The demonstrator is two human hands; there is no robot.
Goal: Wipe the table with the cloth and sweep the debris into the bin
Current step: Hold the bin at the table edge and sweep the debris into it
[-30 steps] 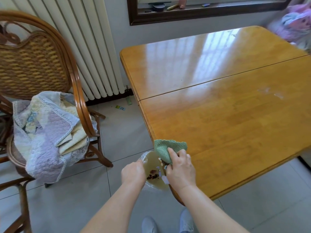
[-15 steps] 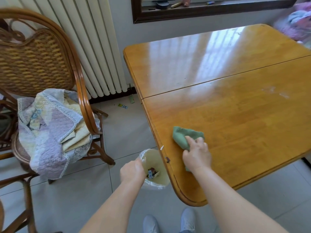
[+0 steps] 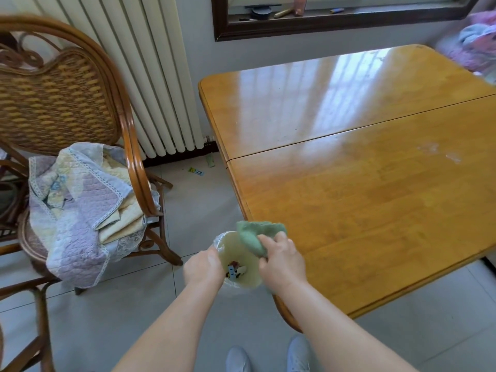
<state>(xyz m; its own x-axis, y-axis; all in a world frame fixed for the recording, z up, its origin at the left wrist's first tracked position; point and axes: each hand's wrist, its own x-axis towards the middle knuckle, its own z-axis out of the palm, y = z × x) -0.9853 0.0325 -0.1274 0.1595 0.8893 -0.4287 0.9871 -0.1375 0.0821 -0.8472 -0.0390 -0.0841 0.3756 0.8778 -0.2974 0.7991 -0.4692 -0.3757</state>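
Back from mid-counter, the cloth point(image 3: 255, 234) has slid to the left edge of the counter point(image 3: 362, 210), in the lower centre of the frame.
Bunched up, it is gripped by the right hand point(image 3: 281, 261) and hangs partly over the bin point(image 3: 248, 279); the left hand point(image 3: 204, 269) clasps the bin's near rim, beside the counter edge. Small debris point(image 3: 234, 269) lies at the bin's bottom.
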